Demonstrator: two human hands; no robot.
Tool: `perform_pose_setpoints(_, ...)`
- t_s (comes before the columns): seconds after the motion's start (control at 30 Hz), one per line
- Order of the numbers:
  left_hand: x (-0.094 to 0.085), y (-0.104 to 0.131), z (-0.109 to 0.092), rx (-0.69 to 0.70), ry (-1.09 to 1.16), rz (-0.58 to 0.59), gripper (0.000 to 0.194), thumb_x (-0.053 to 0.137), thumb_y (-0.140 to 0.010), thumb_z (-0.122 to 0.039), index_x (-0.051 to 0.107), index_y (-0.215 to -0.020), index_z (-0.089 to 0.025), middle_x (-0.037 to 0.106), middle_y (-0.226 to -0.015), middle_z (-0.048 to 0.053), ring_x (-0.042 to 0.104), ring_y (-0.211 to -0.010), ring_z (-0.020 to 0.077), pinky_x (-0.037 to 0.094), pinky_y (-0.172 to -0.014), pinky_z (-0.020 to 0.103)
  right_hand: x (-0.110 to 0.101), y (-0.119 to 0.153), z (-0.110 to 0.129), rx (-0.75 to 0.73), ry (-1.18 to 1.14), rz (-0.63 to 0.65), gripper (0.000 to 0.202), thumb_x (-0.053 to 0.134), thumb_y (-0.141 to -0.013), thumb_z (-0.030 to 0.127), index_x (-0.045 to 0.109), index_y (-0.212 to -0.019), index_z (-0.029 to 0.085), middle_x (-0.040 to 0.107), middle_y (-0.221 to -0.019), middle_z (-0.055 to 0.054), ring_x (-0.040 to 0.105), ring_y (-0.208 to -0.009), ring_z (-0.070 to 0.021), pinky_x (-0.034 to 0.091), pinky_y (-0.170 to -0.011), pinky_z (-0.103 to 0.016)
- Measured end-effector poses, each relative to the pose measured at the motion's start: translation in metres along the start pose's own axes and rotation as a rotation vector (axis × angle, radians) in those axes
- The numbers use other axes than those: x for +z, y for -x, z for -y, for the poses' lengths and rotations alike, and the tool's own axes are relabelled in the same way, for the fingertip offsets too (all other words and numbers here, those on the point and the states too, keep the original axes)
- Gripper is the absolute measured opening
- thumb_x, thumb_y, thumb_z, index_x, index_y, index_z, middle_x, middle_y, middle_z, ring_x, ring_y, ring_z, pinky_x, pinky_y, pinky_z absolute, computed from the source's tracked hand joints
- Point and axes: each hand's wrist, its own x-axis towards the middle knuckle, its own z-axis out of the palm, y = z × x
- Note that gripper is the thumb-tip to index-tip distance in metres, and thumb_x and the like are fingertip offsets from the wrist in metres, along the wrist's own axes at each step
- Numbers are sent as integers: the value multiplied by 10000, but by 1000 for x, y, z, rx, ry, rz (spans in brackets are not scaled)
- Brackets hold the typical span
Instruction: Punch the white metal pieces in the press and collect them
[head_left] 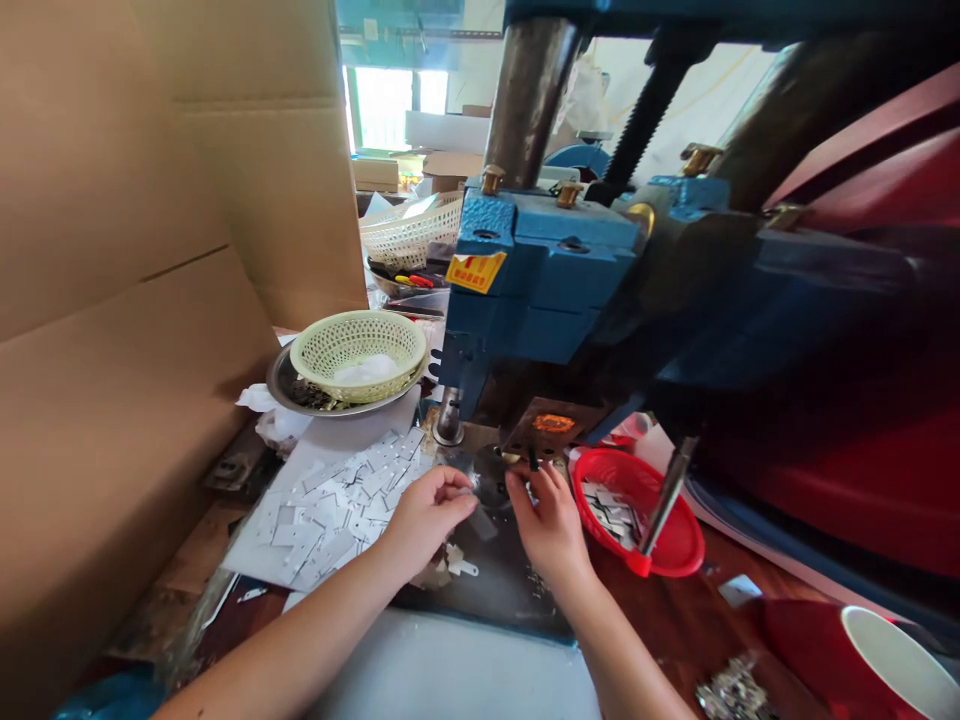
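Observation:
My left hand point(429, 512) is pinched closed over the dark bed of a press, with a small thin metal plate point(486, 524), somewhat blurred, at its fingertips. To its right, my right hand point(553, 520) reaches under the press head point(551, 290), near the die. Its thumb and fingers are apart, and I see nothing held between them. Many flat metal plates point(352, 505) lie loose on a white sheet beside my left forearm. A few light-coloured scraps point(457, 563) rest on the press bed point(499, 590) between my wrists.
Right of the press bed, a red plastic basket point(682, 540) contains metal pieces. A pale green basket point(358, 395) sits on a metal basin point(281, 385) at the left back. Cardboard point(150, 250) walls the left side. Small metal parts point(739, 690) lie at the lower right.

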Motion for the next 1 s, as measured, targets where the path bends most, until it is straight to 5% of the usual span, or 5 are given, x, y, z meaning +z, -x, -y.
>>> perform_pose_setpoints(0.13, 11, -17, -2, 166, -49, -101, 147, 633, -728, -263, 571, -827, -175, 575, -687, -31, 553, -644, 123, 431, -626, 236, -2, 13, 6, 48, -165, 17, 184, 517, -863, 368, 613, -947, 235, 643, -849, -32, 597, -788, -183, 472, -683, -299)
perform_pose_setpoints(0.4, 28, -48, 1, 473, -612, -246, 71, 632, -757, -186, 682, -805, -199, 626, -913, 43, 570, -930, 209, 432, -890, 376, 6, -13, -18, 74, -48, -116, 136, 514, -801, 328, 543, -728, 218, 574, -846, -61, 540, -804, -219, 446, -715, -363)
perform_pose_setpoints(0.73, 23, -73, 4, 396, -654, 25, 306, 533, -771, -134, 664, -1036, -215, 670, -1014, 34, 592, -997, 203, 446, -932, 338, 19, -19, -29, 121, -181, -57, 159, 482, -788, 316, 572, -847, 199, 589, -854, -44, 539, -790, -195, 440, -704, -324)
perform_pose_setpoints(0.87, 21, -64, -7, 442, -691, -1, 310, 545, -772, -129, 646, -1053, -212, 630, -1113, 50, 545, -1082, 214, 396, -995, 366, 17, -17, -26, 121, -212, -71, 202, 464, -819, 345, 581, -884, 194, 604, -887, -53, 550, -798, -191, 449, -693, -313)
perform_pose_setpoints(1.0, 4, -25, -13, 586, -862, -46, 164, 549, -830, -219, 646, -962, -218, 607, -1040, 47, 548, -1008, 210, 419, -931, 376, -5, 3, -19, 121, -217, -64, 205, 482, -853, 364, 602, -910, 208, 618, -905, -51, 570, -820, -188, 457, -699, -304)
